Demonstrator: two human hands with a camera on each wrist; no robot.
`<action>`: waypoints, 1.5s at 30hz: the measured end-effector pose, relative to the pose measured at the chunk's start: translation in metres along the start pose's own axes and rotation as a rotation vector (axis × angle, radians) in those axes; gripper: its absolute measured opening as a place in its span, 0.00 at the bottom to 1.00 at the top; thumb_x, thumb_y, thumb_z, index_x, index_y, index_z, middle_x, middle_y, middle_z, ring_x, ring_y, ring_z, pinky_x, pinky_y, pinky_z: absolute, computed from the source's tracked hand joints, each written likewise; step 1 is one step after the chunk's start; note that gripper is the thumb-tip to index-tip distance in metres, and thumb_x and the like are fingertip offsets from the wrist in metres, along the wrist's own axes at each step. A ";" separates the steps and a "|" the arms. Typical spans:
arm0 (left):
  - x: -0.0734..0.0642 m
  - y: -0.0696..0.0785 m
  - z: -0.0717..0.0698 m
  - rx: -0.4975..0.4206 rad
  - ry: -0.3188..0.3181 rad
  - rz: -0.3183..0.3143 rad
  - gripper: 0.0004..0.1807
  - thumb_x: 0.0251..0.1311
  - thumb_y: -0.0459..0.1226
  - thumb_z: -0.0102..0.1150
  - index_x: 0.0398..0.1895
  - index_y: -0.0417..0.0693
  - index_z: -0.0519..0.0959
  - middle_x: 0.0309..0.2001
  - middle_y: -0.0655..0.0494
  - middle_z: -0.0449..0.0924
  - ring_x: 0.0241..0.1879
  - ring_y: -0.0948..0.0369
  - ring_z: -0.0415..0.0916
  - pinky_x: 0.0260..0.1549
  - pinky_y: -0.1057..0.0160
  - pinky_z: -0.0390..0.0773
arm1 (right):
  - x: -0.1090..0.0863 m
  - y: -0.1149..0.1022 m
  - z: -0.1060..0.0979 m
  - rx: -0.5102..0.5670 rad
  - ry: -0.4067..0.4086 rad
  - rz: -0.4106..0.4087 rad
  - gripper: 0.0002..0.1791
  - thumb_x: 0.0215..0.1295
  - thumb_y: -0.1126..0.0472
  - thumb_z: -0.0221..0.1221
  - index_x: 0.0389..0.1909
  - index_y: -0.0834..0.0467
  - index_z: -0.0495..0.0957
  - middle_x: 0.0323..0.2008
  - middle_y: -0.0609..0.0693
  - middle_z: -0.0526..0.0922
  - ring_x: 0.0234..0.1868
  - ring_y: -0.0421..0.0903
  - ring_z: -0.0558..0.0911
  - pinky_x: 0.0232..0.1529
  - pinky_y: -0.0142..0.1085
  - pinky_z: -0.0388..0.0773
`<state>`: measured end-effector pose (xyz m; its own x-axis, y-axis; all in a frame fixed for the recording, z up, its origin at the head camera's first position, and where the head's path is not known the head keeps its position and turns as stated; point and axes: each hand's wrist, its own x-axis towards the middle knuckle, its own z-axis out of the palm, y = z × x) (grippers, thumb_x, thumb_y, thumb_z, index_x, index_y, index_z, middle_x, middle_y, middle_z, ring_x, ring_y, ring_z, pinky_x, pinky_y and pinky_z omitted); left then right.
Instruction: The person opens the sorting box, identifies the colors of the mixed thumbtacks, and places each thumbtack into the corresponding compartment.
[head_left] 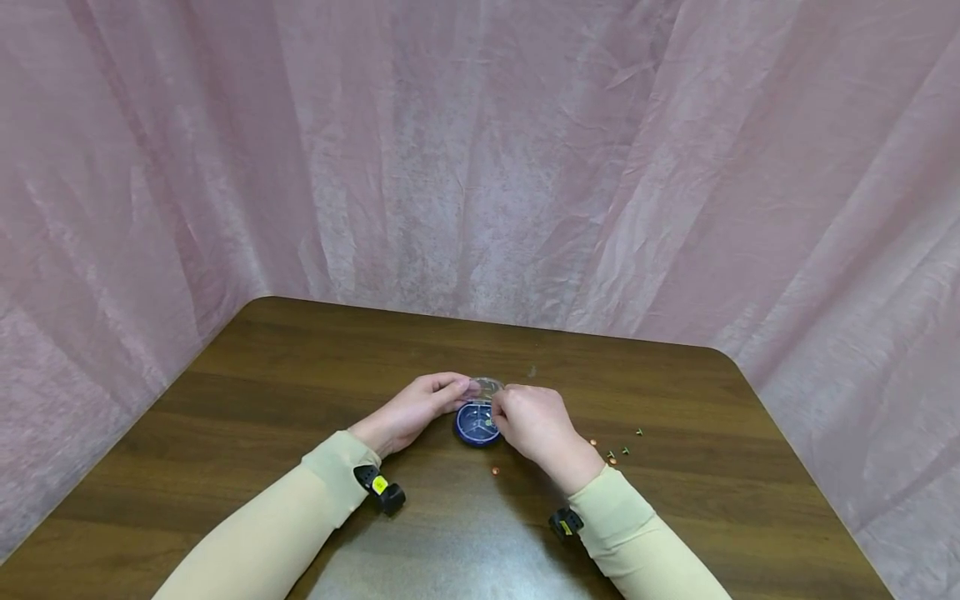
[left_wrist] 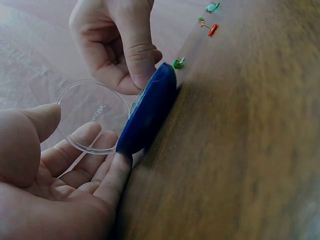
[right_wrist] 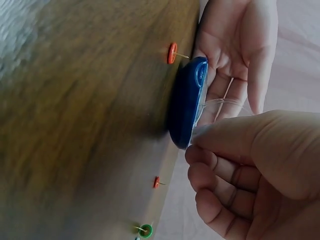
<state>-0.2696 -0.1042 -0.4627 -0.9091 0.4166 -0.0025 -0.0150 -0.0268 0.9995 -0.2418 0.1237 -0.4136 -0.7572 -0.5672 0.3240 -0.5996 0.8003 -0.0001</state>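
A round blue pill case [head_left: 476,440], its inside divided into clear compartments, rests on the wooden table with its hinged clear lid [left_wrist: 92,89] raised. My left hand [head_left: 416,410] holds that lid, thumb at the rim and fingers behind it; one finger lies against the side of the case in the left wrist view. Over the right part of the case, my right hand [head_left: 534,419] has its fingers curled and its thumb and index finger pinched together. A green thumbtack [head_left: 489,422] shows right at those fingertips, which partly hide the compartments.
One orange-red thumbtack [head_left: 495,471] lies in front of the case. To the right of my right wrist are several more, among them a green thumbtack [head_left: 640,432] and an orange-red thumbtack [head_left: 593,442]. A pink curtain [head_left: 480,167] hangs behind the table [head_left: 300,342].
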 end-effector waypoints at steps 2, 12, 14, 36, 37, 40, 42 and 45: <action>0.000 0.000 -0.001 0.000 0.000 0.001 0.21 0.89 0.41 0.51 0.69 0.32 0.79 0.70 0.40 0.81 0.75 0.48 0.73 0.75 0.53 0.75 | 0.000 0.000 0.000 0.009 -0.002 -0.001 0.15 0.63 0.65 0.75 0.23 0.45 0.83 0.25 0.39 0.81 0.26 0.46 0.83 0.26 0.46 0.82; 0.001 -0.001 0.000 -0.004 -0.004 -0.001 0.21 0.89 0.40 0.51 0.69 0.32 0.79 0.71 0.40 0.80 0.76 0.48 0.73 0.74 0.55 0.76 | -0.002 0.000 -0.002 0.030 -0.009 -0.009 0.14 0.63 0.65 0.74 0.24 0.45 0.83 0.26 0.41 0.83 0.27 0.48 0.83 0.25 0.47 0.81; 0.001 -0.001 0.000 -0.003 -0.002 0.001 0.21 0.89 0.40 0.51 0.69 0.32 0.79 0.71 0.39 0.80 0.76 0.47 0.73 0.74 0.55 0.76 | -0.002 0.000 -0.003 0.032 -0.012 -0.012 0.14 0.64 0.65 0.74 0.24 0.46 0.84 0.27 0.41 0.83 0.27 0.48 0.83 0.25 0.47 0.81; 0.002 -0.001 0.001 -0.001 0.009 -0.007 0.21 0.89 0.40 0.51 0.69 0.32 0.79 0.71 0.39 0.80 0.75 0.47 0.73 0.74 0.55 0.75 | -0.006 0.034 -0.018 0.029 -0.084 0.132 0.09 0.65 0.61 0.77 0.28 0.47 0.88 0.29 0.41 0.86 0.32 0.45 0.86 0.32 0.48 0.85; 0.003 -0.002 0.001 -0.004 0.010 -0.008 0.20 0.89 0.39 0.51 0.68 0.32 0.79 0.71 0.39 0.80 0.75 0.48 0.74 0.74 0.55 0.75 | -0.006 0.034 -0.017 0.033 -0.091 0.138 0.09 0.65 0.61 0.77 0.29 0.47 0.88 0.29 0.41 0.87 0.32 0.45 0.86 0.33 0.48 0.85; 0.004 -0.003 0.000 -0.007 0.006 0.001 0.21 0.89 0.39 0.51 0.68 0.30 0.79 0.71 0.38 0.80 0.75 0.47 0.73 0.75 0.55 0.75 | -0.006 0.037 -0.013 0.043 -0.109 0.149 0.08 0.66 0.60 0.77 0.29 0.48 0.89 0.30 0.41 0.87 0.33 0.46 0.87 0.34 0.49 0.85; 0.004 -0.003 0.000 -0.010 0.006 0.004 0.21 0.89 0.39 0.51 0.68 0.30 0.79 0.70 0.37 0.80 0.75 0.46 0.73 0.75 0.54 0.74 | -0.006 0.038 -0.010 0.049 -0.120 0.151 0.07 0.65 0.60 0.77 0.30 0.48 0.89 0.30 0.41 0.87 0.34 0.47 0.87 0.35 0.50 0.86; 0.004 -0.002 0.000 -0.013 0.009 0.003 0.21 0.89 0.39 0.51 0.68 0.30 0.78 0.70 0.37 0.80 0.76 0.46 0.73 0.76 0.53 0.74 | -0.004 0.040 -0.005 0.053 -0.135 0.150 0.06 0.65 0.60 0.77 0.30 0.48 0.89 0.30 0.42 0.88 0.35 0.48 0.88 0.36 0.51 0.86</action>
<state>-0.2729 -0.1021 -0.4648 -0.9129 0.4081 -0.0002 -0.0178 -0.0393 0.9991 -0.2613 0.1591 -0.4099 -0.8649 -0.4658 0.1868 -0.4872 0.8687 -0.0895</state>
